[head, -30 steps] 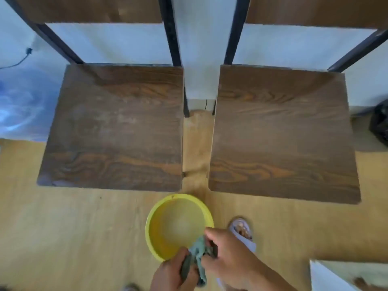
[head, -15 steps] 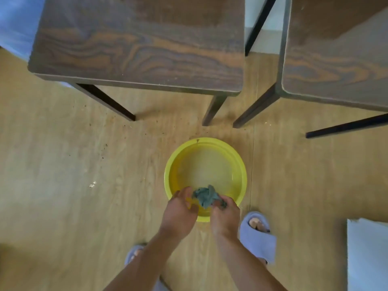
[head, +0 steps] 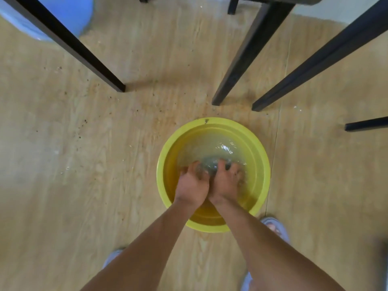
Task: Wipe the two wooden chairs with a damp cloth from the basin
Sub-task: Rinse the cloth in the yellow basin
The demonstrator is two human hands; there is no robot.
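Both hands — left hand (head: 192,186), right hand (head: 224,181) — have plunged the gripped cloth (head: 211,164) into the basin (head: 265,173); soaking step — next, wring it.

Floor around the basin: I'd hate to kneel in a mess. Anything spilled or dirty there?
Yes. Dark crumbs and grit speckle the floor left of the yellow basin, and a dull stained patch lies by the chair legs. No spilled puddle shows; both hands work the cloth underwater.
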